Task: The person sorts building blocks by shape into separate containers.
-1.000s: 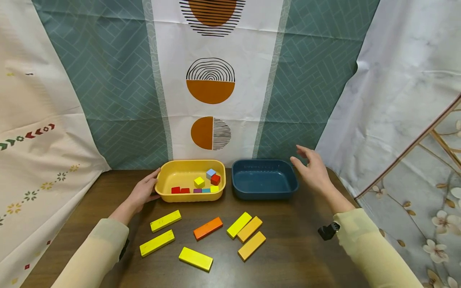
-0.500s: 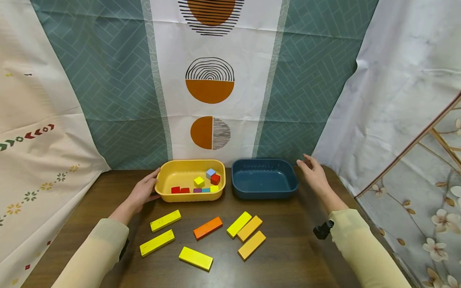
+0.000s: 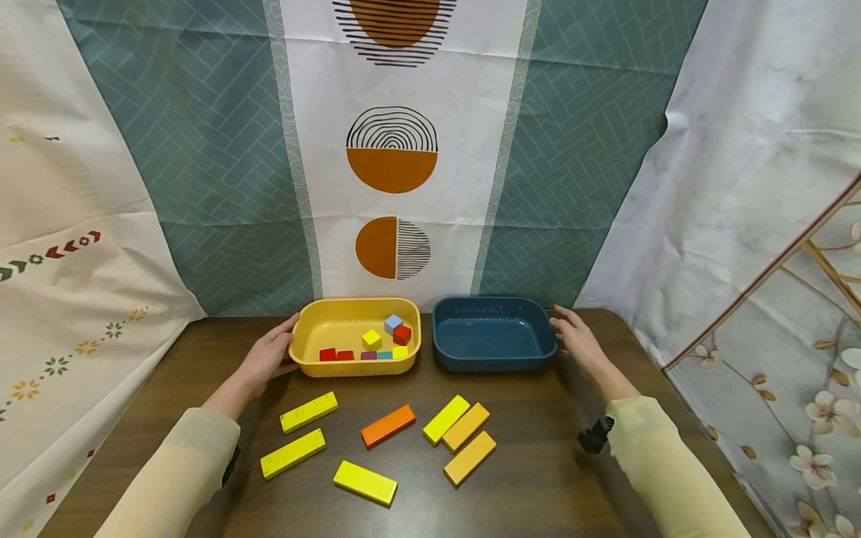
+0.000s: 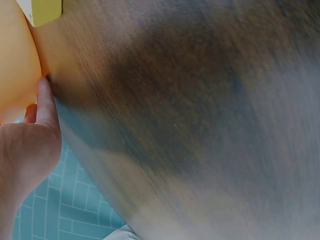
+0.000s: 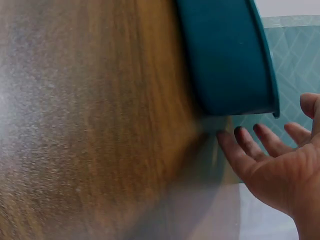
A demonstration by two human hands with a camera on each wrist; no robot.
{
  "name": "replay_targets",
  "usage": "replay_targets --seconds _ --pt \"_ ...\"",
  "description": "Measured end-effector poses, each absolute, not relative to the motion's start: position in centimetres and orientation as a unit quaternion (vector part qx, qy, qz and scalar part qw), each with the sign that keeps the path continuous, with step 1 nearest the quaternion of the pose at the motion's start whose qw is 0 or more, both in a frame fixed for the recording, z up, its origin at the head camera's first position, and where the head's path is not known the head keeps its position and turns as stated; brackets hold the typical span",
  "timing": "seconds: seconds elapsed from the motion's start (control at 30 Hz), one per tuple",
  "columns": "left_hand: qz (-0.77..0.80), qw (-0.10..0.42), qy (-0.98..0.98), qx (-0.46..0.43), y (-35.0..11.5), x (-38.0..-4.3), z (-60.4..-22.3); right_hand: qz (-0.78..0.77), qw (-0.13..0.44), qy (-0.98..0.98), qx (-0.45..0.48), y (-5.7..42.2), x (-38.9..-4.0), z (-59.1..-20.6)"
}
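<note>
At the left end of a yellow tray (image 3: 336,335), my left hand (image 3: 265,359) rests its fingers against the outer wall. The left wrist view shows straight fingers (image 4: 46,102) along that wall. Small cubes in red, yellow, blue and purple lie inside, among them a red cube (image 3: 402,335). To its right stands a dark blue tray (image 3: 494,340) holding nothing. My right hand (image 3: 580,345) is beside that tray's right end, its fingers spread and lightly bent. In the right wrist view a narrow gap separates the fingertips from the blue tray wall.
Flat rectangular blocks lie in front of the trays on the brown table (image 3: 538,463): several yellow ones, such as this yellow block (image 3: 366,483), an orange block (image 3: 388,426) and two light orange blocks (image 3: 469,459). A patterned curtain (image 3: 393,254) hangs right behind the trays.
My right hand has come down and in from the upper right to the blue tray's right end. The left hand, the trays and the blocks have stayed put.
</note>
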State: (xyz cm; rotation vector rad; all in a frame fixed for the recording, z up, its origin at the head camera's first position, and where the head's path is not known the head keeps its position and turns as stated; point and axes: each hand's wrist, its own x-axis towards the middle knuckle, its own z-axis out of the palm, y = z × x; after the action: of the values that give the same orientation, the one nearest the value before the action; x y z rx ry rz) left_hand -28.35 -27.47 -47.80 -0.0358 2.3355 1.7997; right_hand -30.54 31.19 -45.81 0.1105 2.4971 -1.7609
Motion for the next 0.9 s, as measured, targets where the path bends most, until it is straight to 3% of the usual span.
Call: replay_targets --seconds 0.9 --pt "0.610 0.090 0.787 -0.039 -27.4 -28.2 -47.4 -0.603 0.090 0.792 -0.025 32.5 -31.0 -47.5"
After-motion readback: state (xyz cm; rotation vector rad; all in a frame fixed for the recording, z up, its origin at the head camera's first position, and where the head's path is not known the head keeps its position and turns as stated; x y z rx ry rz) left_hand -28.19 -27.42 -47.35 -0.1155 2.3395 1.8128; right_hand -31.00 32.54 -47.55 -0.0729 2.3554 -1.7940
